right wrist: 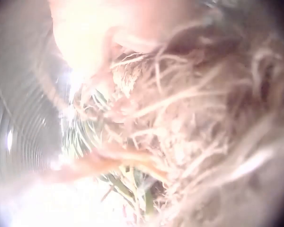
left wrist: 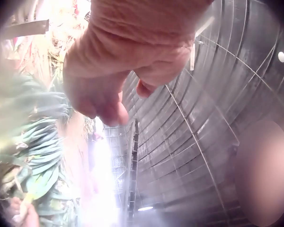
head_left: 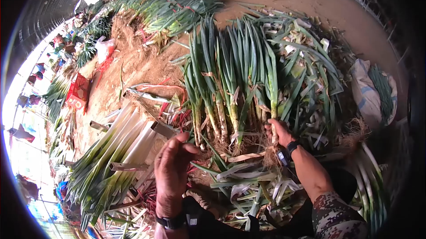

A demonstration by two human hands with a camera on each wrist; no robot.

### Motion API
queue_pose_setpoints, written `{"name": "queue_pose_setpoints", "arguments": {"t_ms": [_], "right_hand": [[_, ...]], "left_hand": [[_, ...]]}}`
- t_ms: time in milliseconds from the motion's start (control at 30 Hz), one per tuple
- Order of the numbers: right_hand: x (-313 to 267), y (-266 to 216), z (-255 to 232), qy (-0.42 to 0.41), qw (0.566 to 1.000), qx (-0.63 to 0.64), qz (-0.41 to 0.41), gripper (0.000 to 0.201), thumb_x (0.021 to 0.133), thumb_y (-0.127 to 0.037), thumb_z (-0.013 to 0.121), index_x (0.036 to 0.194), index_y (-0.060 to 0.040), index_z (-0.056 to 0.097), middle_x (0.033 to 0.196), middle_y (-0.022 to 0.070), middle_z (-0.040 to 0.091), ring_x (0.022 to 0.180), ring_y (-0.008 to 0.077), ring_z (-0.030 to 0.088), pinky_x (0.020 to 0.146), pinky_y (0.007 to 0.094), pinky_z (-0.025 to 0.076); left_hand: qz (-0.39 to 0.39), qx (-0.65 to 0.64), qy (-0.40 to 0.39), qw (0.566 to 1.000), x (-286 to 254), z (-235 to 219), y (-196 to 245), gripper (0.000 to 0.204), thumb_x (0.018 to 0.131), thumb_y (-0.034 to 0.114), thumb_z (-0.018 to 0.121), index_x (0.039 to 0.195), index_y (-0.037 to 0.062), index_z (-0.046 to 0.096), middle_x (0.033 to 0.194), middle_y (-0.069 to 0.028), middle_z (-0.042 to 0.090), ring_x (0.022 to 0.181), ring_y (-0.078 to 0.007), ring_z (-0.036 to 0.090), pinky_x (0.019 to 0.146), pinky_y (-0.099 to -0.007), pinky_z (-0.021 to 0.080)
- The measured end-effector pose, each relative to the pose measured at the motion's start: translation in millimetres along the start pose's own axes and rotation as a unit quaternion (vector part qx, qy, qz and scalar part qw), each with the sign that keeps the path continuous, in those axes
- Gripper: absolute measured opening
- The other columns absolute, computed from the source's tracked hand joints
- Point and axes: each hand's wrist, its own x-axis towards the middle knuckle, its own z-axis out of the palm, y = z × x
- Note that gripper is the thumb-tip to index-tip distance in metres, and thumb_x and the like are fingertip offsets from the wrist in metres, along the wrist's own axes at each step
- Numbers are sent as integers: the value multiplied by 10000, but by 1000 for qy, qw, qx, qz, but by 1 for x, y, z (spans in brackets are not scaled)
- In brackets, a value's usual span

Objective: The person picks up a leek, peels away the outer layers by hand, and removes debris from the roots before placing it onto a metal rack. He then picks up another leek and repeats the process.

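Observation:
My right hand (head_left: 282,133) grips a leek (head_left: 273,101) low on its stalk, at the right end of a row of unpeeled leeks (head_left: 226,65). Its shaggy roots (head_left: 270,158) hang below the fingers and fill much of the right wrist view, where roots (right wrist: 180,123) are blurred. My left hand (head_left: 171,172) is raised left of the row, fingers loosely bent with nothing in them. The left wrist view shows the same hand (left wrist: 128,56) from close up. Left of it, white-stemmed leeks (head_left: 126,143) lie in a pile across a rack with short bars (head_left: 128,166).
Stripped leaves (head_left: 306,70) are heaped to the right, with more leaf scraps (head_left: 253,185) in front of me. A white sack (head_left: 361,88) stands at far right beside rooted leeks (head_left: 368,177). Bundled leeks (head_left: 173,10) lie behind, and a red box (head_left: 78,91) stands at left.

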Motion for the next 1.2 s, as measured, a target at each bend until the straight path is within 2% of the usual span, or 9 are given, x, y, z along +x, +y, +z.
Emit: {"name": "queue_pose_setpoints", "arguments": {"t_ms": [167,267,433,533,633,667,767,1067,1200], "right_hand": [[-65,-27,41,-66,993,51,-85,212,905,-279,693,865,-101,586,696,-10,549,530,91,496,466,227,398],[-121,-40,66,-83,980,13,-179,191,932,-241,671,962,-61,613,723,-2,574,536,92,514,464,235,395],[-199,-59,95,-199,960,24,-195,278,950,-252,666,1129,-67,560,790,42,572,554,132,528,481,265,417],[-239,-59,110,-246,938,-98,-226,381,972,-229,593,1300,-63,495,869,45,622,659,143,594,557,275,476],[-260,-33,121,-221,910,-184,-298,335,980,-259,591,1203,-10,596,806,50,623,639,129,598,537,268,474],[-276,-30,123,-236,938,-146,-205,328,985,-272,592,1172,-4,619,776,48,615,608,119,584,517,262,460],[-281,-1,121,-216,940,-146,-222,373,985,-327,606,1162,2,617,730,43,594,539,106,536,482,254,432],[-286,9,120,-208,966,-115,-104,450,997,-464,549,1114,-41,649,735,54,634,519,135,565,452,276,435],[-285,12,120,-211,970,-84,-83,413,1005,-435,549,1081,-45,660,730,65,644,508,149,570,439,292,439]], "left_hand": [[1,35,-23,999,-17,20,5,331,1029,285,535,1177,12,651,901,-78,712,799,-175,677,794,-311,549],[3,34,-42,999,-20,20,-1,314,1016,268,576,1171,5,653,924,-90,721,803,-169,676,792,-303,544],[38,74,-96,992,-20,31,-8,369,1000,274,619,1232,-12,642,960,-60,723,807,-119,654,718,-246,487],[49,54,-121,990,-19,36,-9,455,979,308,655,1292,-19,610,1072,-51,715,821,-102,640,726,-237,484],[79,65,-124,987,-21,39,-2,600,949,368,686,1362,-43,542,1190,-94,691,821,-125,647,742,-255,496],[102,42,-114,987,-23,41,-1,564,943,341,700,1317,-58,563,1085,-89,708,792,-124,644,712,-260,501],[73,25,-80,994,-20,29,-6,363,927,284,730,1096,-27,648,847,-45,672,723,-109,631,643,-265,498],[200,31,-20,979,-5,6,-30,204,927,121,645,1057,-29,687,932,-69,728,787,-138,671,734,-288,534],[258,224,14,940,-17,-2,-21,246,894,157,671,1035,-45,681,880,-95,750,783,-126,687,754,-294,542]]}}
